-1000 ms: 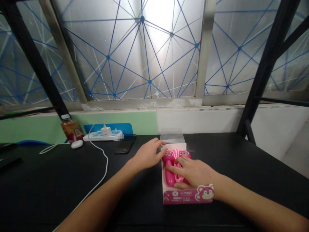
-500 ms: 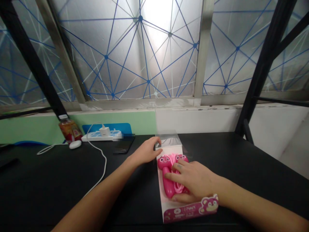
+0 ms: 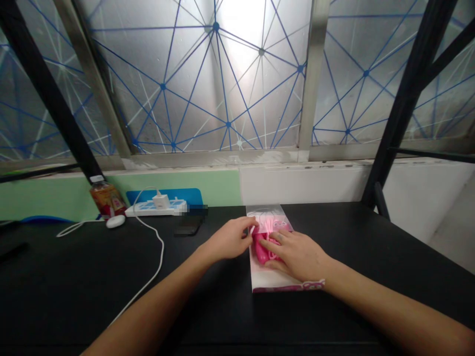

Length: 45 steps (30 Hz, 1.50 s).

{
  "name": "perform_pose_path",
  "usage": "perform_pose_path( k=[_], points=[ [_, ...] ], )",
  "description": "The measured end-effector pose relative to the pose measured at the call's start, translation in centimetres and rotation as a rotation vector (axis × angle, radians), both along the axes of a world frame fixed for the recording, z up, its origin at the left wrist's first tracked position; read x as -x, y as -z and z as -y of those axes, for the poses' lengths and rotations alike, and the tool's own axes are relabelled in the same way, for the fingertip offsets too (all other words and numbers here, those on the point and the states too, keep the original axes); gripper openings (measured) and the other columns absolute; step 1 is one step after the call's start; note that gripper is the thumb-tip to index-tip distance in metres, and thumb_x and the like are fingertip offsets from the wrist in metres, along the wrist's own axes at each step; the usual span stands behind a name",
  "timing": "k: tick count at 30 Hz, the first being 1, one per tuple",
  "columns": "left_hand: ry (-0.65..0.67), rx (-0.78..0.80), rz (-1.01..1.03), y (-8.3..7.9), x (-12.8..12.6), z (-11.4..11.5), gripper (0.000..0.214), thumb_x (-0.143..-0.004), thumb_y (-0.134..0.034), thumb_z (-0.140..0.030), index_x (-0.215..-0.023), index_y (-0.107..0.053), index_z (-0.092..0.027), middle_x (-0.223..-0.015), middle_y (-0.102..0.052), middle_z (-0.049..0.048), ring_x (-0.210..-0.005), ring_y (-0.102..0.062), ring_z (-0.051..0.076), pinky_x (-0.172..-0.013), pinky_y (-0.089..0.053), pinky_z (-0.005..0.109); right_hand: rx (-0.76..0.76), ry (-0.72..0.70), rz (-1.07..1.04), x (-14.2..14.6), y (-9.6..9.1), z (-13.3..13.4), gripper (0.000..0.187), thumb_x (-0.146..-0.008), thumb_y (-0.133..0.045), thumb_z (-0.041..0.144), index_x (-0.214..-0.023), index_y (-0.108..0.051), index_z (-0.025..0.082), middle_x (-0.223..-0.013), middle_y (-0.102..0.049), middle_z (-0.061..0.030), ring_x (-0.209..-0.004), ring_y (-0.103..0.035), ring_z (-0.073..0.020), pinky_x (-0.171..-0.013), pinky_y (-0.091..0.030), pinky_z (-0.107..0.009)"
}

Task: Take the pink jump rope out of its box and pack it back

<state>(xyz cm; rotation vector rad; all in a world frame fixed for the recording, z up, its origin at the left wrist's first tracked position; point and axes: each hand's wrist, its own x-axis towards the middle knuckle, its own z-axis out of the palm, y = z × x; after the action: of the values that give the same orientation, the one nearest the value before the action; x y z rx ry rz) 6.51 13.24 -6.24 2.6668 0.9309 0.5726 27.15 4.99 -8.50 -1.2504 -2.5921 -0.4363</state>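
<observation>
A pink jump rope (image 3: pixel 261 251) with character-head handles and a coiled cord lies on a white backing card (image 3: pixel 274 282). The card's far part, with the handle heads, sits inside a clear plastic sleeve (image 3: pixel 265 211). My left hand (image 3: pixel 232 237) pinches the sleeve's left edge near its opening, thumb and fingers closed. Across the handles and cord lies my right hand (image 3: pixel 299 254), its fingers curved over them and its thumb by their near ends. It hides much of the rope. A printed purple flap (image 3: pixel 278 289) shows at the card's near edge.
To the left on the black table (image 3: pixel 208 316) are a dark phone (image 3: pixel 189 226), a white power strip (image 3: pixel 148 209) with a plugged-in charger, a white cable (image 3: pixel 162 247), a white rounded object (image 3: pixel 115 221) and a drink bottle (image 3: pixel 107 198). Black frame posts (image 3: pixel 401 109) stand at both sides.
The card and jump rope have moved away from me, deeper into the sleeve, with my right hand on them. My left hand has shifted slightly right and nearer. The printed flap now appears nearly edge-on.
</observation>
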Motion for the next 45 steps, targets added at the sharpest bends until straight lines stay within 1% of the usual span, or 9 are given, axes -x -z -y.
perform_pose_path(
  k=[5, 11, 16, 23, 29, 32, 36, 41, 45],
  points=[
    [-0.004, -0.048, -0.024, -0.8, 0.2, 0.6, 0.037, -0.083, -0.051, -0.014, -0.119, -0.060, -0.022, -0.125, -0.062, 0.0074, -0.113, -0.058, 0.024, -0.091, -0.049, 0.033, -0.089, -0.098, 0.043, 0.6, -1.4, 1.5, 0.035, -0.098, -0.049, 0.035, -0.122, -0.060, 0.012, -0.111, -0.064, -0.0182, -0.104, -0.057, -0.0319, -0.088, -0.045, -0.046],
    [-0.007, -0.057, -0.043, -1.2, 0.5, 0.4, 0.039, -0.082, -0.051, -0.011, -0.118, -0.061, -0.021, -0.121, -0.064, 0.0067, -0.110, -0.059, 0.024, -0.092, -0.047, 0.033, 0.256, -0.455, -0.040, 0.8, -1.8, 3.4, 0.050, -0.086, -0.055, 0.062, -0.111, -0.066, 0.021, -0.094, -0.066, -0.0062, -0.084, -0.061, -0.0222, -0.072, -0.044, -0.033],
    [-0.016, -0.045, -0.059, -1.2, 0.3, 0.6, 0.041, -0.080, -0.048, -0.009, -0.117, -0.061, -0.022, -0.117, -0.066, 0.0066, -0.106, -0.061, 0.024, -0.088, -0.048, 0.033, 0.308, -0.363, -0.057, 0.8, -1.6, 3.1, 0.060, -0.078, -0.060, 0.068, -0.114, -0.066, 0.020, -0.099, -0.067, -0.0080, -0.087, -0.062, -0.0255, -0.074, -0.045, -0.035],
    [-0.018, -0.056, -0.085, -1.4, 0.5, 1.1, 0.032, -0.081, -0.049, -0.013, -0.108, -0.063, -0.021, -0.103, -0.069, 0.0066, -0.095, -0.064, 0.024, -0.080, -0.050, 0.032, 0.321, -0.180, -0.075, 0.6, -2.2, 2.8, 0.042, -0.092, -0.052, 0.048, -0.115, -0.065, 0.016, -0.118, -0.066, -0.0141, -0.104, -0.063, -0.0294, -0.089, -0.046, -0.040],
    [-0.012, -0.032, -0.085, -1.7, 0.5, 1.4, 0.031, -0.082, -0.048, -0.014, -0.109, -0.063, -0.021, -0.106, -0.067, 0.0068, -0.098, -0.061, 0.024, -0.083, -0.048, 0.033, 0.412, -0.203, -0.156, -1.2, -3.0, 3.1, 0.048, -0.086, -0.061, 0.044, -0.128, -0.058, 0.021, -0.134, -0.058, -0.0114, -0.115, -0.059, -0.0286, -0.096, -0.045, -0.040],
    [-0.024, 0.010, -0.074, -1.3, 0.5, 0.9, 0.032, -0.082, -0.049, -0.015, -0.109, -0.064, -0.021, -0.108, -0.068, 0.0061, -0.099, -0.061, 0.024, -0.086, -0.047, 0.033, 0.417, -0.218, -0.219, -2.8, -3.2, 2.6, 0.041, -0.086, -0.060, 0.028, -0.126, -0.059, 0.023, -0.123, -0.064, -0.0073, -0.108, -0.061, -0.0245, -0.092, -0.046, -0.036],
    [0.034, 0.068, -0.013, -0.7, 0.7, 0.0, 0.031, -0.087, -0.052, -0.023, -0.117, -0.062, -0.021, -0.130, -0.061, 0.0065, -0.113, -0.058, 0.023, -0.096, -0.044, 0.033, 0.254, -0.047, -0.356, -4.1, -2.5, 1.1, 0.026, -0.089, -0.056, 0.023, -0.114, -0.063, 0.020, -0.109, -0.064, -0.0084, -0.101, -0.059, -0.0235, -0.090, -0.047, -0.037],
    [0.012, 0.109, -0.024, -1.2, 1.1, 0.3, 0.036, -0.099, -0.038, -0.036, -0.121, -0.061, -0.020, -0.139, -0.056, 0.0063, -0.127, -0.050, 0.022, -0.108, -0.036, 0.035, 0.204, 0.105, -0.409, -4.6, -1.1, -0.1, 0.065, -0.080, -0.071, 0.042, -0.135, -0.047, 0.017, -0.127, -0.050, -0.0149, -0.118, -0.048, -0.0302, -0.101, -0.041, -0.045],
    [0.066, 0.053, -0.103, -1.7, 1.3, 1.0, 0.062, -0.079, -0.071, -0.046, -0.131, -0.054, -0.018, -0.148, -0.045, 0.0116, -0.132, -0.045, 0.029, -0.110, -0.034, 0.039, 0.211, 0.144, -0.444, -4.6, -0.7, -0.2, 0.055, -0.090, -0.058, 0.041, -0.137, -0.043, 0.015, -0.128, -0.048, -0.0157, -0.117, -0.050, -0.0278, -0.101, -0.041, -0.042]
  ],
)
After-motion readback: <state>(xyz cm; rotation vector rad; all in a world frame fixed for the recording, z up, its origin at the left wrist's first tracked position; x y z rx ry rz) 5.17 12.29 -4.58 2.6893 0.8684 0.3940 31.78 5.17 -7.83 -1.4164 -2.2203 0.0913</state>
